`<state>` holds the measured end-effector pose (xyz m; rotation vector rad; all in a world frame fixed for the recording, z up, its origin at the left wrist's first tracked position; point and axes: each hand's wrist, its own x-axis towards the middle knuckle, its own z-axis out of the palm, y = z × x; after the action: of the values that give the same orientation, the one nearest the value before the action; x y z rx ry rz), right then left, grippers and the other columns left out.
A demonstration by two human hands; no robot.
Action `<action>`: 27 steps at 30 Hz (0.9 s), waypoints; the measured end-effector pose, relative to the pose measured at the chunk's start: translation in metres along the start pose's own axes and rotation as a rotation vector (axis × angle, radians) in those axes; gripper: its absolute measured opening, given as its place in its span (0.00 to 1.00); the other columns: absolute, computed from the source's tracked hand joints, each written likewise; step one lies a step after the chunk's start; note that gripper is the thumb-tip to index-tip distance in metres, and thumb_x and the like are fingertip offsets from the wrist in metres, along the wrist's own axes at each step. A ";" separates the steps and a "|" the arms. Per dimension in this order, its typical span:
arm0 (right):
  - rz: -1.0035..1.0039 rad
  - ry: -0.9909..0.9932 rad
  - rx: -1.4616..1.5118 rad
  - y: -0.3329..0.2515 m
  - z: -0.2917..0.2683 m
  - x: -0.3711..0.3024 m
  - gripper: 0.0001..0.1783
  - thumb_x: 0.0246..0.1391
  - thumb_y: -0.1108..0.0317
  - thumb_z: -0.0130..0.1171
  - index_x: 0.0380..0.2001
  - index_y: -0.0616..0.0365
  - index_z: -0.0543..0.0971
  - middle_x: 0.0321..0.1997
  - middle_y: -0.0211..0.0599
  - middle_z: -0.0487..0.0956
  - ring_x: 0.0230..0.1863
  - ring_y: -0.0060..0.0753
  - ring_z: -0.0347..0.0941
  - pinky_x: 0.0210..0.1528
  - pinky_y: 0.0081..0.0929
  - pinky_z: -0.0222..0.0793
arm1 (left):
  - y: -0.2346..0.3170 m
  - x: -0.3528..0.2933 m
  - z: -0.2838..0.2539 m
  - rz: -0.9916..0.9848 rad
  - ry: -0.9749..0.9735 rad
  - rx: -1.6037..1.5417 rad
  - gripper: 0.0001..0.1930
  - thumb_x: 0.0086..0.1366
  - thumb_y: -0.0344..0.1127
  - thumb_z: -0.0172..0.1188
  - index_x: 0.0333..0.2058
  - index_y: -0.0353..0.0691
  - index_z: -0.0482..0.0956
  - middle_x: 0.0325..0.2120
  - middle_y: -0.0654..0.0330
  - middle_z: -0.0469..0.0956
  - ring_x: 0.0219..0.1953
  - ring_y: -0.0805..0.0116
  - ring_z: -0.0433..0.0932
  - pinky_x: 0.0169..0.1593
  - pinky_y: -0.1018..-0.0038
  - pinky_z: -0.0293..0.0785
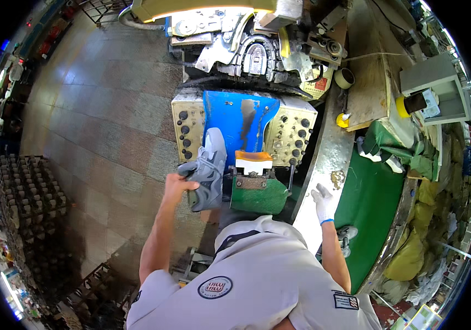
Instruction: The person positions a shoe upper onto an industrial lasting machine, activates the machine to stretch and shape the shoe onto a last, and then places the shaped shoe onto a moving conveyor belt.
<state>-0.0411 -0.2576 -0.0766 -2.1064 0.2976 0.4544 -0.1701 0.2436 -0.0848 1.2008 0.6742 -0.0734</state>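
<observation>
My left hand (181,187), bare, grips a grey lace-up shoe (210,173) at its collar. The shoe is in the air with its toe pointing away from me, left of the blue machine panel (227,118). To its right stands a green machine block (260,193) topped by a white and orange pad (253,160). My right hand (323,203) wears a white glove with a blue cuff. Over the metal ledge (313,190) it holds nothing, its fingers apart. Another grey shoe (347,235) lies on the green belt (375,206), partly hidden by my right forearm.
Cream control panels with black knobs (296,132) flank the blue panel, and a metal clamping head (255,58) sits beyond them. Stacked racks (32,192) stand on the tiled floor at left. Green cloth (395,143) and yellowish sacks (411,256) lie right of the belt.
</observation>
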 end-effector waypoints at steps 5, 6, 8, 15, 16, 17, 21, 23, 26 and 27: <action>-0.136 -0.182 0.603 -0.119 0.017 -0.040 0.35 0.63 0.63 0.61 0.66 0.72 0.64 0.65 0.54 0.73 0.61 0.39 0.75 0.60 0.32 0.72 | 0.088 -0.056 -0.006 0.211 -0.166 -0.142 0.31 0.37 0.19 0.71 0.48 0.24 0.80 0.42 0.51 0.84 0.43 0.60 0.84 0.52 0.67 0.78; -0.208 -0.267 0.688 -0.145 0.021 -0.049 0.36 0.64 0.60 0.59 0.67 0.73 0.62 0.65 0.53 0.73 0.61 0.39 0.75 0.60 0.33 0.72 | 0.099 -0.058 -0.002 0.268 -0.236 -0.187 0.32 0.36 0.21 0.72 0.48 0.24 0.81 0.43 0.50 0.84 0.43 0.58 0.84 0.53 0.67 0.78; -0.387 -0.447 0.893 -0.188 0.038 -0.061 0.37 0.67 0.55 0.55 0.68 0.72 0.60 0.64 0.50 0.74 0.60 0.39 0.75 0.61 0.34 0.72 | 0.107 -0.061 0.034 0.147 -0.346 -0.422 0.31 0.45 0.29 0.70 0.52 0.27 0.78 0.45 0.52 0.83 0.45 0.59 0.83 0.53 0.66 0.78; -0.235 -0.544 1.649 -0.238 0.045 -0.063 0.32 0.62 0.50 0.58 0.62 0.60 0.70 0.57 0.41 0.78 0.52 0.37 0.78 0.59 0.36 0.73 | 0.042 -0.046 0.210 -0.235 -0.611 -0.510 0.19 0.59 0.32 0.60 0.48 0.27 0.80 0.40 0.48 0.84 0.39 0.57 0.84 0.46 0.64 0.82; -0.147 -0.544 1.769 -0.223 0.026 -0.049 0.27 0.61 0.55 0.59 0.58 0.60 0.74 0.54 0.43 0.80 0.51 0.38 0.79 0.57 0.36 0.75 | 0.034 -0.042 0.234 -0.258 -0.647 -0.429 0.18 0.61 0.32 0.58 0.47 0.26 0.80 0.39 0.47 0.84 0.38 0.57 0.84 0.45 0.64 0.82; -0.087 -0.470 1.718 -0.184 0.015 -0.024 0.33 0.57 0.54 0.61 0.60 0.62 0.72 0.53 0.47 0.81 0.52 0.45 0.80 0.58 0.42 0.76 | 0.029 -0.038 0.252 -0.249 -0.658 -0.326 0.17 0.63 0.32 0.57 0.46 0.26 0.80 0.38 0.46 0.84 0.36 0.57 0.85 0.44 0.64 0.83; -0.182 0.104 1.330 -0.110 -0.057 -0.023 0.15 0.57 0.63 0.59 0.40 0.64 0.81 0.37 0.33 0.82 0.38 0.25 0.77 0.44 0.25 0.73 | 0.052 -0.035 0.278 0.093 -0.282 0.318 0.16 0.69 0.30 0.56 0.48 0.21 0.76 0.36 0.41 0.83 0.31 0.56 0.85 0.37 0.65 0.85; -0.377 0.314 0.881 -0.031 -0.091 -0.012 0.14 0.57 0.62 0.58 0.38 0.60 0.83 0.37 0.33 0.82 0.39 0.27 0.77 0.47 0.27 0.72 | 0.070 -0.031 0.275 0.418 -0.237 0.433 0.12 0.70 0.30 0.56 0.43 0.24 0.80 0.36 0.45 0.84 0.35 0.59 0.84 0.41 0.71 0.82; 0.063 0.306 0.868 0.057 -0.156 -0.018 0.14 0.58 0.58 0.56 0.40 0.52 0.85 0.39 0.43 0.84 0.41 0.35 0.79 0.51 0.30 0.72 | 0.081 -0.003 0.263 0.779 -0.055 0.849 0.14 0.71 0.33 0.56 0.44 0.26 0.82 0.38 0.51 0.84 0.40 0.64 0.83 0.46 0.70 0.79; -0.122 0.406 0.512 0.120 -0.182 -0.015 0.20 0.57 0.52 0.57 0.41 0.55 0.86 0.41 0.47 0.85 0.40 0.38 0.81 0.48 0.32 0.75 | 0.081 0.001 0.269 0.843 -0.040 1.016 0.15 0.72 0.35 0.56 0.45 0.27 0.82 0.39 0.49 0.85 0.40 0.60 0.83 0.46 0.68 0.78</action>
<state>-0.0629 -0.4748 -0.0695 -1.6816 0.4614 -0.1241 -0.0178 0.0391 0.0336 2.3706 -0.0038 0.3040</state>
